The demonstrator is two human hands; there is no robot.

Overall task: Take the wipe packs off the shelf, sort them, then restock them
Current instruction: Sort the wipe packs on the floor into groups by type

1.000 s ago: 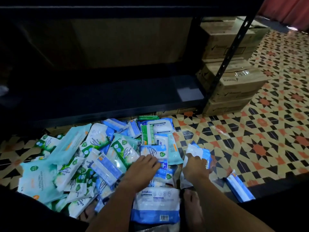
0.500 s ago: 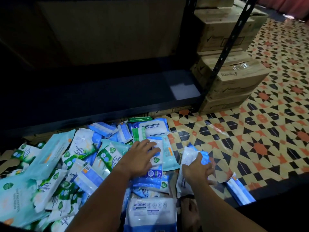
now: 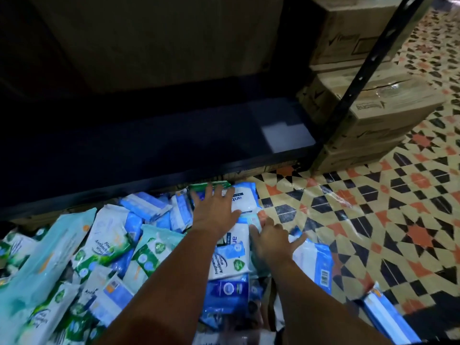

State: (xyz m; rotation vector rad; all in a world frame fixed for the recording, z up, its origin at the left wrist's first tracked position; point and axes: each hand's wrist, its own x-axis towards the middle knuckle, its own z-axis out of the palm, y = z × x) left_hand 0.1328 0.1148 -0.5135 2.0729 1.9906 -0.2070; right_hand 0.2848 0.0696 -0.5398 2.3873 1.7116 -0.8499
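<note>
Hands have advanced: left hand (image 3: 216, 210), fingers spread flat, presses white-and-blue plastic wipe pack (image 3: 245, 199); right hand (image 3: 272, 241), fingers released, rests on pile.

Both bare forearms reach forward from the bottom edge, roughly parallel. The left hand (image 3: 214, 210) lies farther forward, palm down, fingers straight and spread wide. The right hand (image 3: 271, 241) sits nearer and just to its right, also palm down, fingers splayed flat, thumb pointing left. Neither hand holds anything.
</note>
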